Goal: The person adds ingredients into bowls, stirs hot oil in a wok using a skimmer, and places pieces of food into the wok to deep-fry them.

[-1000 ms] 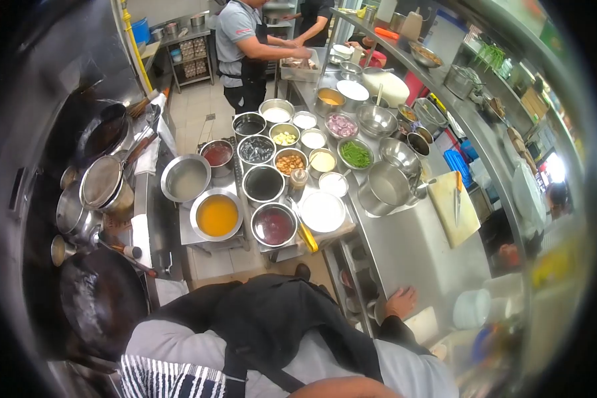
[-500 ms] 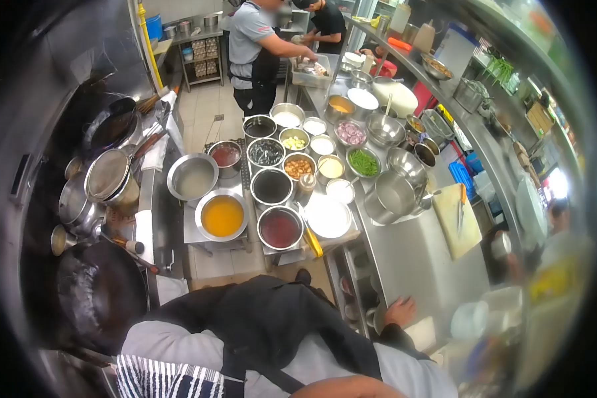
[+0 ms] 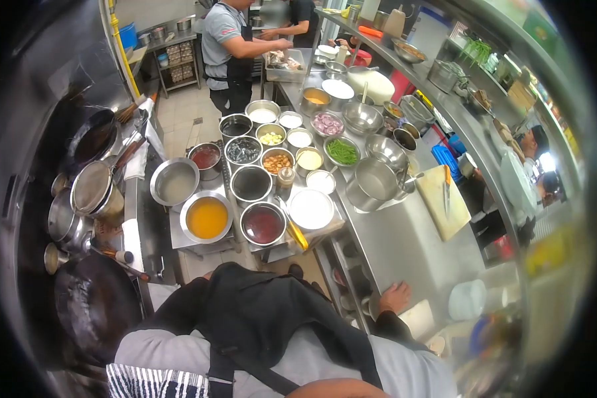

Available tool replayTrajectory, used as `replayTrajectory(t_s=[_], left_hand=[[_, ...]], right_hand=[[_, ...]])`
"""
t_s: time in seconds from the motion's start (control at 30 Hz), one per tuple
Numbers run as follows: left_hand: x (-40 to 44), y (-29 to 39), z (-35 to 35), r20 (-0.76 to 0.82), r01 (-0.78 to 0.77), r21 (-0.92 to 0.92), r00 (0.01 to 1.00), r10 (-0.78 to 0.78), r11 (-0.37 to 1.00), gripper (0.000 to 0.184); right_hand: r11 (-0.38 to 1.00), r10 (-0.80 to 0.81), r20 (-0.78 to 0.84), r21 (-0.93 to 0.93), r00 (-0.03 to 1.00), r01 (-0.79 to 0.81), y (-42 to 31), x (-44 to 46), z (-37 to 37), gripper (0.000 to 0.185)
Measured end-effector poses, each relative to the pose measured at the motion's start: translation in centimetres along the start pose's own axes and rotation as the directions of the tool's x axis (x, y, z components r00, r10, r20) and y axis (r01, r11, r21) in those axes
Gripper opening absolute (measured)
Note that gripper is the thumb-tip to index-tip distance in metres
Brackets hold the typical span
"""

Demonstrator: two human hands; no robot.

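Observation:
My right hand (image 3: 395,297) lies on the steel counter (image 3: 414,249) with its fingers stretched out and nothing in them. A pale cutting board (image 3: 438,213) is farther up that counter, with an orange-handled knife (image 3: 447,192) on it. Of my left hand, only a sliver of skin (image 3: 209,274) appears at the edge of my black apron (image 3: 265,298); its fingers are hidden. Ahead of my body stand a bowl of orange liquid (image 3: 207,219), a pot of dark red liquid (image 3: 263,223) and a white plate (image 3: 311,209). A yellow-handled tool (image 3: 297,235) rests between the pot and plate.
A wok (image 3: 96,308) and a strainer (image 3: 91,188) are on the left-hand range. Several pots of ingredients stand ahead, including chopped greens (image 3: 342,152). A steel pot (image 3: 371,186) is beside the board. A co-worker (image 3: 229,50) handles food in a plastic tub (image 3: 285,69).
The view has shifted, so most things sit farther left and higher. My right hand stays flat on the counter. A sliver of skin now shows at the apron's edge.

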State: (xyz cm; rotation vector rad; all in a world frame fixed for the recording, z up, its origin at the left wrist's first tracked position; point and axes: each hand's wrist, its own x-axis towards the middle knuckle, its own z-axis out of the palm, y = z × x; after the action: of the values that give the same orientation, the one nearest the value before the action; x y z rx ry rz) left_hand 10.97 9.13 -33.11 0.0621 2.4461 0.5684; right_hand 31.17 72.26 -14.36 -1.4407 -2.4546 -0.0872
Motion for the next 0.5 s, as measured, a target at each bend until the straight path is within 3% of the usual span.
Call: replayTrajectory(t_s=[0.23, 0.33, 0.47, 0.5], left_hand=[[0.8, -4.7, 0.2, 0.239, -0.179, -0.079, 0.952, 0.193, 0.981, 0.042], [1.6, -3.2, -1.7, 0.337, -0.229, 0.079, 0.922, 0.190, 0.970, 0.044], [0.3, -0.8, -4.2, 0.385, -0.227, 0.170, 0.911, 0.147, 0.959, 0.042], [0.2, -0.8, -3.9, 0.313, -0.209, 0.122, 0.936, 0.163, 0.970, 0.042]], right_hand=[[1.000, -0.002, 0.001, 0.027, 1.000, 0.002, 0.2, 0.1, 0.5, 0.048], [0.998, -0.031, -0.014, 0.055, 0.999, 0.032, 0.3, 0.1, 0.5, 0.049], [0.998, -0.026, 0.009, 0.057, 1.000, 0.026, 0.1, -0.1, 0.2, 0.050], [0.998, -0.023, 0.004, 0.057, 1.000, 0.023, 0.0, 0.0, 0.0, 0.050]])
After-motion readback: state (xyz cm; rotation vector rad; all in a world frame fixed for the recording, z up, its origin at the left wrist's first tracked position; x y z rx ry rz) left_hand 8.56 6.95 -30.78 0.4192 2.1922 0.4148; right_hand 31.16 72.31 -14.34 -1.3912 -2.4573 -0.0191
